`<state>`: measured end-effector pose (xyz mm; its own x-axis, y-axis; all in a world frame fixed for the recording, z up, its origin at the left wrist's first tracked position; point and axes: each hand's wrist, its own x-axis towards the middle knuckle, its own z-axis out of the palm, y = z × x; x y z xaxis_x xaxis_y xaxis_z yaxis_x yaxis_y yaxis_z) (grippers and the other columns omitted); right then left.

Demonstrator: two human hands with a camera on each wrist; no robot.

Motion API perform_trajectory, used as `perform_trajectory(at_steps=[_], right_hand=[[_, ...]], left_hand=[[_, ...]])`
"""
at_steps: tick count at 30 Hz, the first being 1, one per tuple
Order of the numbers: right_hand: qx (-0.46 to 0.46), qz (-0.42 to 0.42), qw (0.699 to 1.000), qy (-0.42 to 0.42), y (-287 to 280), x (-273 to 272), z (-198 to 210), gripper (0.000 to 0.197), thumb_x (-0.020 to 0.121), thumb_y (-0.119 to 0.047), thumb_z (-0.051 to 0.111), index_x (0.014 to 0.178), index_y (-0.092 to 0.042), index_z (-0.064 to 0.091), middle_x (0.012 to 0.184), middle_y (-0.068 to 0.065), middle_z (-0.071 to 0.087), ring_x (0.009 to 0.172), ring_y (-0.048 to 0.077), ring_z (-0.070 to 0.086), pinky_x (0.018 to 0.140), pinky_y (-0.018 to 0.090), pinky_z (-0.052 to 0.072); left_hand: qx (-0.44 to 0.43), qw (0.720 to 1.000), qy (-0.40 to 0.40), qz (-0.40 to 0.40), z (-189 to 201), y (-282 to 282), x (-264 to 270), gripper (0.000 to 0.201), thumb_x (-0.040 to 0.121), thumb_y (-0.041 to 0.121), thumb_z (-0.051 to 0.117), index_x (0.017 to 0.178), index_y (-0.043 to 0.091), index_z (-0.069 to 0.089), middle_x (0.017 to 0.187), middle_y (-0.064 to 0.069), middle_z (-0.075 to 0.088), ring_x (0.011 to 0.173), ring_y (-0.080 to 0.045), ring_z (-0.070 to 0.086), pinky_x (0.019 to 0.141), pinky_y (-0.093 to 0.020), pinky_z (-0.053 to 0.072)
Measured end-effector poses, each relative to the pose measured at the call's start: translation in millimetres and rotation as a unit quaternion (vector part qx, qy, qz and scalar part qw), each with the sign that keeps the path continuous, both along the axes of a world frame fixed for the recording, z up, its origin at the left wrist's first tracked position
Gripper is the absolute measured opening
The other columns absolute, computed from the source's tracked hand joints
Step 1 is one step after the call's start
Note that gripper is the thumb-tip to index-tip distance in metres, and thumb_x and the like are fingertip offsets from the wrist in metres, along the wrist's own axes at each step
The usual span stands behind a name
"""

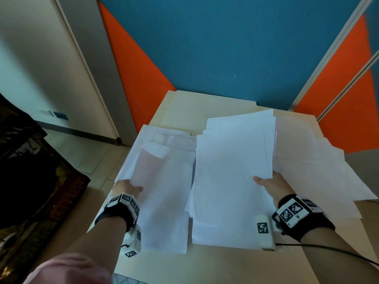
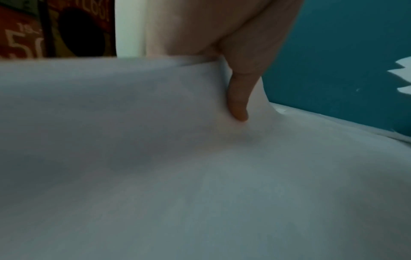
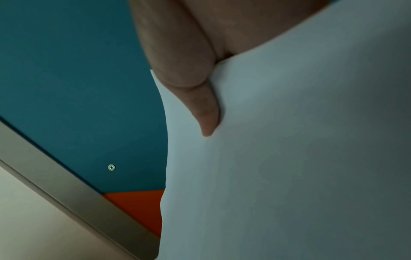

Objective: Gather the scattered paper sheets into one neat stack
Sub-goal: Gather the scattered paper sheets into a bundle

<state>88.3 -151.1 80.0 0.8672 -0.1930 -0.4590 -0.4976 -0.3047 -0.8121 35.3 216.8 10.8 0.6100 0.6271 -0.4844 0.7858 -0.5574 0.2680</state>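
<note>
From the head view we see our left hand [image 1: 126, 186] pinching loose sheets [image 1: 162, 181] at the counter's [image 1: 205, 267] left edge, while our right hand [image 1: 272, 185] pinches a thicker stack [image 1: 231, 171] beside them. Left wrist: thumb [image 2: 239, 98] pressed onto paper. Right wrist: thumb [image 3: 206, 112] clamping the stack.

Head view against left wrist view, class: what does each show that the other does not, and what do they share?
Only the head view shows both hands at once: the right hand holding a bundle of sheets, loose sheets beyond it, the table, and the wrist bands.

Only the left wrist view shows the thumb pressed onto the paper close up.

Both show the left hand holding white sheets and the blue wall.
</note>
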Motion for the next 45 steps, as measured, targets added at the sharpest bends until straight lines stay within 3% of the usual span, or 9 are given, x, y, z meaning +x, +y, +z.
perform_trajectory(at_steps=[5,9,13,17,20,24,30,41,45], right_hand=[[-0.002,-0.012,1.0,-0.005,0.6,1.2,0.6,0.041,0.088,-0.003,0.057,0.128,0.002,0.049,0.131,0.018,0.055,0.112,0.029,0.053,0.091,0.031,0.036],[0.0,-0.017,1.0,-0.003,0.3,3.3,-3.0,0.04,0.088,-0.003,0.057,0.127,0.002,0.051,0.128,0.02,0.057,0.101,0.025,0.053,0.091,0.033,0.039],[-0.004,-0.028,1.0,-0.008,-0.4,4.8,-4.8,0.038,0.088,-0.002,0.057,0.126,0.003,0.052,0.127,0.02,0.058,0.098,0.022,0.052,0.092,0.034,0.039],[-0.016,-0.028,0.999,-0.009,1.9,6.8,-7.9,0.04,0.088,-0.003,0.057,0.127,0.002,0.051,0.129,0.019,0.057,0.1,0.023,0.052,0.096,0.036,0.039],[-0.028,-0.029,0.999,-0.008,4.2,9.0,-10.9,0.041,0.088,-0.005,0.058,0.127,0.001,0.05,0.13,0.017,0.056,0.112,0.029,0.054,0.102,0.039,0.038],[-0.05,-0.026,0.998,-0.003,7.8,10.7,-13.4,0.041,0.087,-0.007,0.059,0.127,-0.001,0.051,0.13,0.016,0.057,0.118,0.032,0.053,0.105,0.044,0.039],[-0.083,-0.025,0.996,0.001,9.9,10.7,-11.6,0.035,0.088,-0.003,0.056,0.122,0.003,0.054,0.126,0.021,0.059,0.11,0.033,0.056,0.1,0.041,0.041],[-0.027,0.01,0.999,0.018,23.6,5.2,1.6,0.037,0.088,-0.007,0.059,0.123,0.0,0.054,0.126,0.019,0.059,0.112,0.032,0.057,0.101,0.043,0.042],[0.052,0.029,0.998,0.018,39.5,3.6,7.0,0.042,0.087,-0.004,0.058,0.129,0.001,0.05,0.129,0.017,0.057,0.106,0.024,0.054,0.097,0.034,0.04]], left_hand=[[0.032,0.996,0.06,-0.051,2.2,11.6,20.5,0.068,0.08,0.044,0.064,0.138,0.015,0.043,0.145,-0.014,0.028,0.134,-0.032,0.027,0.112,-0.043,0.03],[0.044,0.994,0.076,-0.06,-2.2,17.3,25.7,0.066,0.077,0.042,0.068,0.135,0.02,0.046,0.141,-0.012,0.028,0.132,-0.032,0.028,0.112,-0.044,0.028],[0.045,0.997,0.023,-0.053,-1.0,14.1,24.7,0.051,0.075,0.035,0.071,0.122,0.02,0.058,0.134,-0.01,0.032,0.124,-0.032,0.034,0.108,-0.045,0.033],[0.006,0.997,-0.037,-0.064,3.9,15.5,26.0,0.057,0.082,0.016,0.063,0.135,0.018,0.043,0.129,-0.016,0.052,0.113,-0.034,0.055,0.093,-0.04,0.046],[-0.045,0.993,-0.113,-0.013,7.9,19.2,28.2,0.054,0.081,0.003,0.062,0.127,0.011,0.036,0.115,-0.023,0.061,0.092,-0.036,0.062,0.078,-0.042,0.052],[-0.03,0.992,-0.093,-0.081,17.7,27.0,30.7,0.043,0.086,0.016,0.06,0.127,0.006,0.051,0.123,-0.018,0.061,0.11,-0.035,0.058,0.087,-0.037,0.047],[-0.036,0.988,-0.128,-0.084,30.8,48.4,38.1,0.035,0.088,0.018,0.053,0.118,0.001,0.058,0.113,-0.023,0.063,0.098,-0.035,0.059,0.074,-0.032,0.04],[-0.358,0.902,-0.236,0.055,25.7,55.4,44.0,0.023,0.086,0.011,0.062,0.108,0.005,0.061,0.109,-0.021,0.066,0.098,-0.037,0.063,0.095,-0.054,0.048],[-0.437,0.87,-0.225,0.029,25.0,20.9,53.0,0.017,0.088,0.006,0.058,0.105,0.005,0.061,0.094,-0.016,0.07,0.08,-0.031,0.068,0.083,-0.048,0.055]])
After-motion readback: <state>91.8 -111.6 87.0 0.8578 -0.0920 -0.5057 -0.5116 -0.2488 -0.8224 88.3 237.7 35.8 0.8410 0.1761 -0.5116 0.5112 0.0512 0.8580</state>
